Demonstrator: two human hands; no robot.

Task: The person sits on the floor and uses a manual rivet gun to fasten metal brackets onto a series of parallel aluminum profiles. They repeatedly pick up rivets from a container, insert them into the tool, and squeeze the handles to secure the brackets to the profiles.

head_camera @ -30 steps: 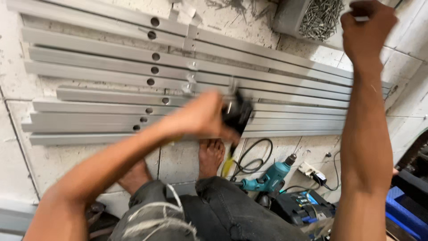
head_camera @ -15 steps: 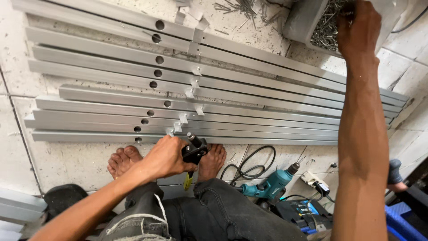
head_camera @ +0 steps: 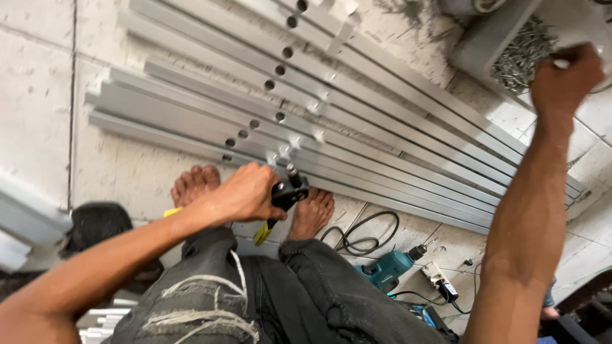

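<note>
Black riveter point(head_camera: 288, 194) in left fingers point(head_camera: 245, 191) (closed), right fingers point(head_camera: 564, 76) pinching rivet point(head_camera: 560, 64) over tray point(head_camera: 475, 44).

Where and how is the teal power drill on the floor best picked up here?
Take the teal drill by its body or handle behind the chuck, coming from above. It lies on its side on the tiles beside the right foot, chuck pointing up-right, with black cable coiled nearby. The handle itself is partly hidden.

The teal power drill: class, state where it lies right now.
In the head view, the teal power drill lies on the tiled floor at lower right, beside the coiled black cable and right of the bare feet.
</note>
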